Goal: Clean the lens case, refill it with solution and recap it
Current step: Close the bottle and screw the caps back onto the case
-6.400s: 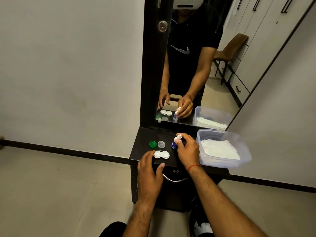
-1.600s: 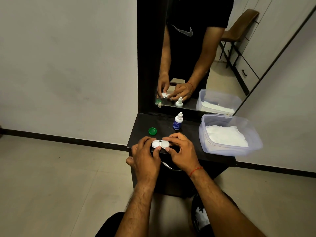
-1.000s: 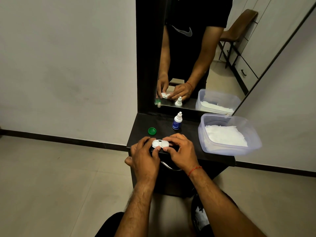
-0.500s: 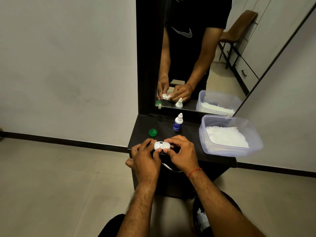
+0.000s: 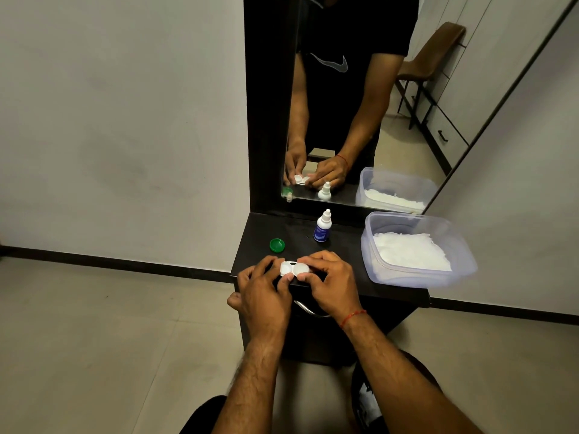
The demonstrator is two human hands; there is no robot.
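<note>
Here both hands, left hand [image 5: 263, 289] and right hand [image 5: 332, 283], pinch the white lens case [image 5: 294, 268]; tub [image 5: 463, 245] holds white tissue [image 5: 410, 252].

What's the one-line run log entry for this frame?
stage: recapping | left hand + right hand: both on lens case | green cap: loose on table | solution bottle: upright, capped | tissue tub: untouched

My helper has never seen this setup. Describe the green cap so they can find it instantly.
Start at the dark shelf below the mirror. The green cap lies loose near its left edge, left of the small dropper bottle. It is the only green thing there.
</note>
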